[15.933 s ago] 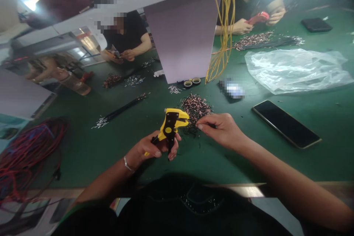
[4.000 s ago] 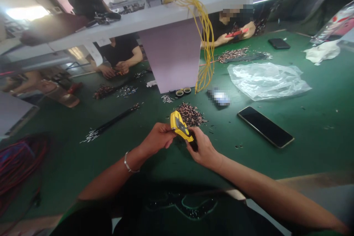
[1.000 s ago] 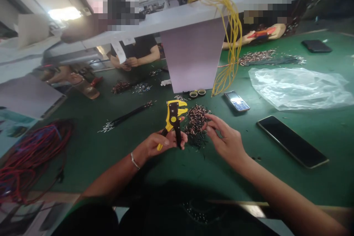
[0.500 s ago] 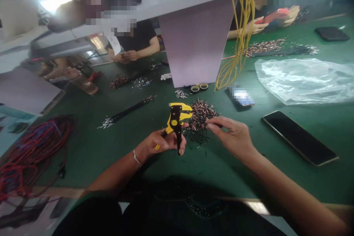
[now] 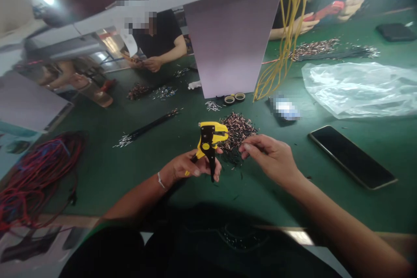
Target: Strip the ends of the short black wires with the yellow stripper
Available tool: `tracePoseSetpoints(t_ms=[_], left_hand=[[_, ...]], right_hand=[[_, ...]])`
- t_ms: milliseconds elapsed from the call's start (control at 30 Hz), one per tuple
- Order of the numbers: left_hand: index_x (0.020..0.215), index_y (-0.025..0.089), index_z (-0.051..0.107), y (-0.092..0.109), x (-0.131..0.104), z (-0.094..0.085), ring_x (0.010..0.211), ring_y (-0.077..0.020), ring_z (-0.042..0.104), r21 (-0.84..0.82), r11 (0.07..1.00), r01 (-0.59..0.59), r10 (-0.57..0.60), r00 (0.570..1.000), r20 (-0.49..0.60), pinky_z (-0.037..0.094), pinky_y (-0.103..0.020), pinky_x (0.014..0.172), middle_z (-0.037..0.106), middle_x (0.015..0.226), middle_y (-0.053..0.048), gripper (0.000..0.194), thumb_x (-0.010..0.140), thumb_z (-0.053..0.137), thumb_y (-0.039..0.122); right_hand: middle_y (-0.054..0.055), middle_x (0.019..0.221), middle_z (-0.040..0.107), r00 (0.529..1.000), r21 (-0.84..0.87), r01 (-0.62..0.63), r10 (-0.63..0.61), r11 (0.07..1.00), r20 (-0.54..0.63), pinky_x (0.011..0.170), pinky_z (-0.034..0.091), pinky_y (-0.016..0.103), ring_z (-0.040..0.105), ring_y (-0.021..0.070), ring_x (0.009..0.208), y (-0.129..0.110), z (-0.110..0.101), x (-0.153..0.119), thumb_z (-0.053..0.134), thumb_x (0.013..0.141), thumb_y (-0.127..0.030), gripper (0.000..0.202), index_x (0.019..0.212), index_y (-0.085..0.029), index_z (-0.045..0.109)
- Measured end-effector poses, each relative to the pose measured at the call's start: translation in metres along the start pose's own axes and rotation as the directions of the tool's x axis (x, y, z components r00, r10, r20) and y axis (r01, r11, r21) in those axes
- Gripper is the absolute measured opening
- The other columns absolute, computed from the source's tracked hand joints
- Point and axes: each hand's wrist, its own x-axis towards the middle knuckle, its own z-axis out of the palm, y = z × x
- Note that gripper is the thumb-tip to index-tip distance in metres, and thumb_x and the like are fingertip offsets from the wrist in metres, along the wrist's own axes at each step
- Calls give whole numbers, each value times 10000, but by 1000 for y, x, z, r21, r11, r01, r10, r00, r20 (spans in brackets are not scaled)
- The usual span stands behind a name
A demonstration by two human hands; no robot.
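Note:
My left hand point(image 5: 186, 166) is wrapped round the handles of a yellow and black wire stripper point(image 5: 206, 145), held upright with its jaws pointing right. Just beyond the jaws lies a heap of short dark wire pieces with coppery ends point(image 5: 240, 129). At the heap's near right edge is my right hand point(image 5: 273, 154), thumb and forefinger pressed together. Whatever is between those fingertips, if anything, is too small to tell. Left of the stripper, a bundle of black wires point(image 5: 148, 128) with pale tips lies on the green table point(image 5: 130, 191).
A dark phone point(image 5: 353, 156) and a clear plastic bag point(image 5: 361, 91) lie at right. Red cables point(image 5: 42, 173) are coiled at left. Yellow wires point(image 5: 286, 30) hang before a pale panel point(image 5: 228, 52), with tape rolls point(image 5: 240, 97) at its foot. Co-workers' hands point(image 5: 154, 63) are across the table.
My right hand has shifted slightly left, and the dark piece at its fingertips no longer shows. The wire stripper stays nearly in place in my left hand. The view has tilted slightly.

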Motion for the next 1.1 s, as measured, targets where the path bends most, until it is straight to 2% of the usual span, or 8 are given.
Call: tracePoseSetpoints(t_ms=[100,267,500,600,767,1100], left_hand=[[1285,245,535,0,0,-1,908,-277,655,15,1000,6,-6,1000,13,454,-478,882,689,985,-105,725,607,788,196],[1300,240,530,0,-1,0,913,-279,642,32,999,-16,16,1000,-16,445,-489,888,684,988,-116,713,629,768,201],[1281,225,555,-1,0,2,885,-280,639,39,998,-52,55,996,-64,459,-478,856,681,959,-109,710,605,767,172],[1285,212,548,-1,0,2,879,-276,643,49,998,-37,40,997,-63,463,-475,852,677,951,-108,707,611,758,173],[1281,194,544,-2,-1,3,843,-271,646,55,998,-18,21,999,-47,473,-470,824,676,931,-114,700,617,762,193],[1266,205,567,-2,-1,10,806,-247,644,44,999,24,-25,1000,4,484,-435,801,681,915,-102,701,605,798,229]], right_hand=[[-2,665,714,999,44,-48,47,998,14,491,484,252,585,104,455,1,2,-1,572,854,-273,141,803,-202,683],[-22,573,675,994,-113,80,-88,990,-70,542,484,248,600,123,517,-2,5,-4,612,823,-262,122,749,-221,700],[-11,603,693,976,-197,119,-151,973,-155,533,483,253,597,125,506,-3,9,-6,603,806,-240,146,699,-229,702],[-17,577,659,980,-116,72,-92,991,-176,524,472,258,574,121,497,-3,6,-5,621,796,-252,131,694,-223,698],[-32,528,613,987,94,-49,62,994,-147,493,452,263,526,108,461,-4,0,-2,648,782,-272,97,734,-208,703],[-28,508,607,981,233,-159,180,959,-71,435,419,251,517,97,441,-8,4,2,661,731,-291,87,700,-211,677]])
